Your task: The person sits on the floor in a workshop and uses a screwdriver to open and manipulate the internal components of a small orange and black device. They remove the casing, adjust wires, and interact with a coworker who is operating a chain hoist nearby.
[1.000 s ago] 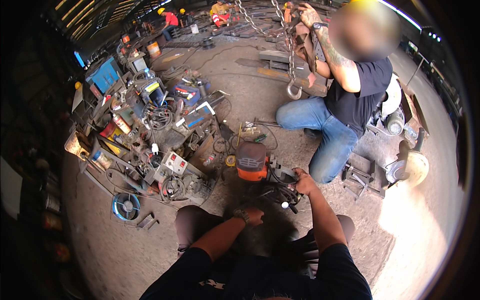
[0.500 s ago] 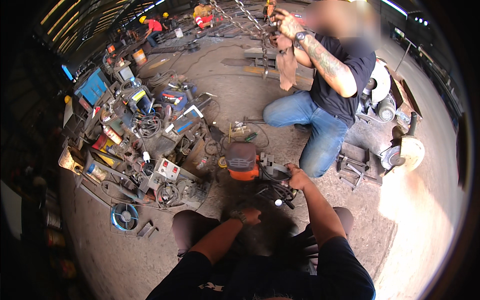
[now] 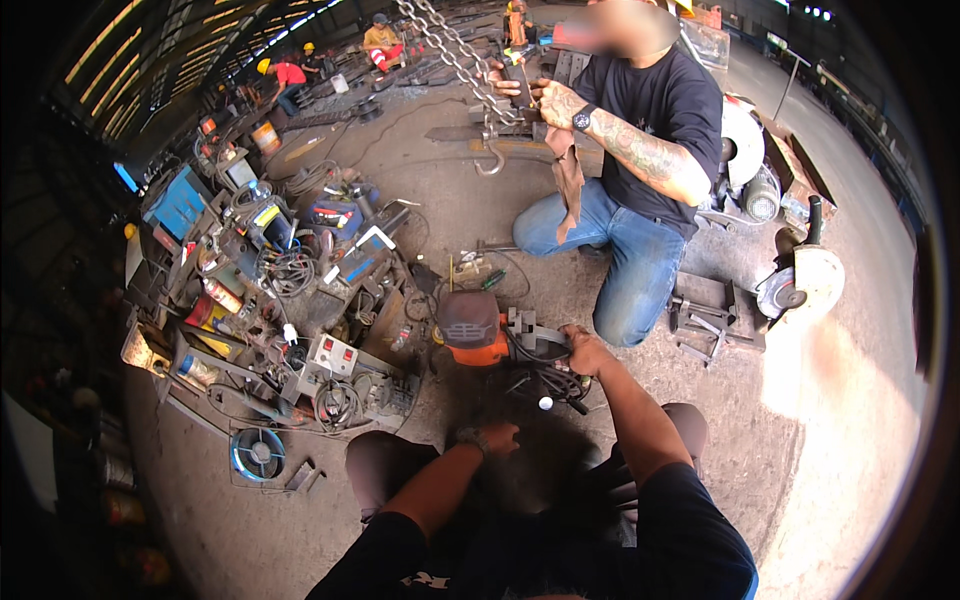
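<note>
On the floor ahead of my knees stands an orange power tool (image 3: 475, 352) with a dark grey cap and a grey metal side piece. My right hand (image 3: 588, 352) is closed around the end of that metal piece. A black cable (image 3: 550, 375) coils below it. Nearer to me, my left hand (image 3: 500, 438) hovers between my knees over a dark, blurred patch; its fingers are too shadowed to read. Across from me a co-worker (image 3: 640, 130) kneels, both hands raised around a small dark object (image 3: 520, 88), with a brown leather piece (image 3: 566, 180) hanging below.
A hook (image 3: 490, 160) hangs on a chain beside the co-worker. Piled tools, cables and a grey switch box (image 3: 335, 352) fill the left. A blue round fan-like unit (image 3: 257, 454) lies nearer. At right stands a cut-off saw (image 3: 800, 285). Other people work far back.
The co-worker's hands have come lower and together around the small dark object, and the hanging leather piece has shifted. The view has moved slightly; my hands keep about the same positions.
</note>
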Demonstrator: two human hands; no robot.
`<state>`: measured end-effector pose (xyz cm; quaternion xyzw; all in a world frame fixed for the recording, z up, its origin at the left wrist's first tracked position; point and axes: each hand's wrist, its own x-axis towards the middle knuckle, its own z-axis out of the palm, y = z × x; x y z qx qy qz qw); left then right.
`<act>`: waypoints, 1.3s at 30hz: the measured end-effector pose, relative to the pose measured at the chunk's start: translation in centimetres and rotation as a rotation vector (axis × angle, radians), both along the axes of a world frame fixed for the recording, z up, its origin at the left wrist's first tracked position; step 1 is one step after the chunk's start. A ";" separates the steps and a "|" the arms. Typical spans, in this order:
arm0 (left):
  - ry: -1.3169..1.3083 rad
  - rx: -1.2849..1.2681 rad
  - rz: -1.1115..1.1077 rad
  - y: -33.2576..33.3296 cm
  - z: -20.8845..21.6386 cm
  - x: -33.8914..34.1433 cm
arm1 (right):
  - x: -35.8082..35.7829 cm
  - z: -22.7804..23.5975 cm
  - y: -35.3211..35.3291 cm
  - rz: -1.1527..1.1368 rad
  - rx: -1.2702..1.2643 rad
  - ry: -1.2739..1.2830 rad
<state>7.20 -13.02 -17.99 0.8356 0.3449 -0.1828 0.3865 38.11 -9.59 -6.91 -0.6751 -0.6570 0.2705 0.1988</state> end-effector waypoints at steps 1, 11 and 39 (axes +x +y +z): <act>0.026 0.016 -0.024 0.1 1.0 0.0 | -0.5 0.6 -0.1 -0.006 -0.060 -0.002; -0.235 0.199 -0.079 -4.1 9.4 -1.1 | -0.5 -0.9 -0.3 0.002 0.012 -0.033; -0.190 0.097 -0.098 -8.2 7.8 0.2 | -0.1 -0.4 0.4 0.017 0.010 0.005</act>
